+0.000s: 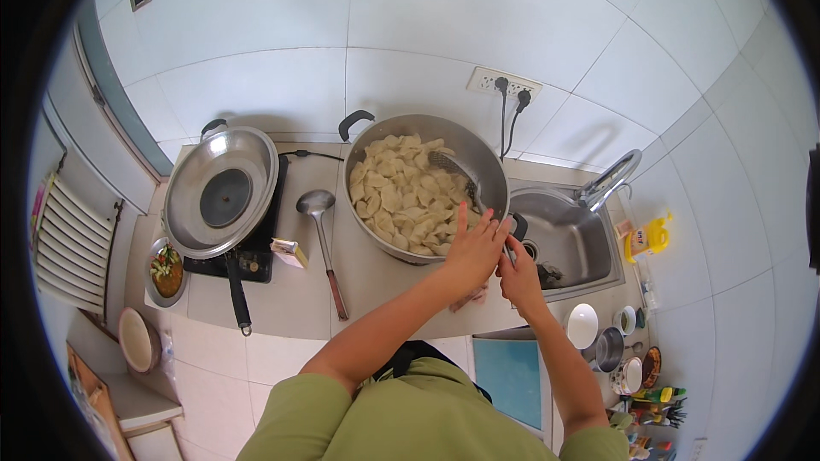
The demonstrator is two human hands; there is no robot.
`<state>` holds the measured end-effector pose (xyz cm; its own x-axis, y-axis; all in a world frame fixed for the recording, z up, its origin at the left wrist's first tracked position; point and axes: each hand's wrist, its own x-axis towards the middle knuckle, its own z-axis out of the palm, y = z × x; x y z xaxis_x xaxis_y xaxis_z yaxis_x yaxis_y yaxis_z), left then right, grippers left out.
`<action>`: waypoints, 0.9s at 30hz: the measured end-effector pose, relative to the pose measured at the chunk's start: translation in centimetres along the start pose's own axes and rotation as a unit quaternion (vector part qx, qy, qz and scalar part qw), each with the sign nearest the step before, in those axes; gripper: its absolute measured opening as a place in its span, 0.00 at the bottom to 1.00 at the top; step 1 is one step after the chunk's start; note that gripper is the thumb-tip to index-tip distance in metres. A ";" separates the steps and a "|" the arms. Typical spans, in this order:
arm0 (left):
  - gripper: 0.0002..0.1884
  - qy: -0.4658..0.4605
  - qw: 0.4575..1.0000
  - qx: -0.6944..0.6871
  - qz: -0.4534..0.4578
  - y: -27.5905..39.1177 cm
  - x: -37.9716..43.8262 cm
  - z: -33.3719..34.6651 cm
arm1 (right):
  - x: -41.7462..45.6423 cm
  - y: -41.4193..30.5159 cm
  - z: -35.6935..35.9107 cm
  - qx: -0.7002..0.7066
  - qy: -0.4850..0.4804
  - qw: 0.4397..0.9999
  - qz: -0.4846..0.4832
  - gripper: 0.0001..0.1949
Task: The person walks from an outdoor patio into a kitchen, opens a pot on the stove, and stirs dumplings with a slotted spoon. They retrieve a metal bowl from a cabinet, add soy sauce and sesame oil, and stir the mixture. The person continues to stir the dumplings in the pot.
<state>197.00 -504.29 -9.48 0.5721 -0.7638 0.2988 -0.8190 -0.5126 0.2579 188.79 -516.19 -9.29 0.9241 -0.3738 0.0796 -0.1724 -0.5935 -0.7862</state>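
A wide metal pot [490, 160] is filled with dumplings [407, 195]. A perforated skimmer [450, 164] lies among them on the right side, its head partly under dumplings. My right hand [520, 282] is closed around the skimmer's handle, outside the pot near its right black side handle [519, 226]. My left hand [475, 250] is over the pot's front-right rim with its fingers spread. Its fingertips are close to the skimmer's shaft; whether they touch it is unclear. Left of the pot, a metal ladle [316, 203] rests on the counter.
A frying pan [266, 160] with a lid [186, 221] sits on an induction cooker [259, 267]. A plate of food [168, 272] is farther left. Right are a sink [580, 250], faucet [608, 182], yellow bottle [647, 240] and bowls [582, 326]. Plugs [502, 84] fill wall sockets.
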 end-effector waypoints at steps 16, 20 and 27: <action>0.14 0.203 0.958 -0.171 -0.111 -9.0 -6.2 -18.9 | 0.1 -22.1 -17.6 -0.302 -0.193 0.927 -0.110 0.15; 0.11 0.197 0.942 -0.227 -0.148 -9.5 -8.1 -20.2 | 1.6 -23.7 -16.8 -0.312 -0.267 0.907 -0.090 0.14; 0.11 0.237 0.936 -0.198 -0.166 -11.9 -9.7 -20.1 | 4.4 -23.6 -13.0 -0.314 -0.338 0.886 -0.057 0.17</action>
<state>202.07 -482.93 3.04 0.8245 -0.2791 0.4922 -0.5656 -0.4333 0.7017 192.46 -513.14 17.58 0.9043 0.1002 -0.4149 -0.0243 -0.9584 -0.2844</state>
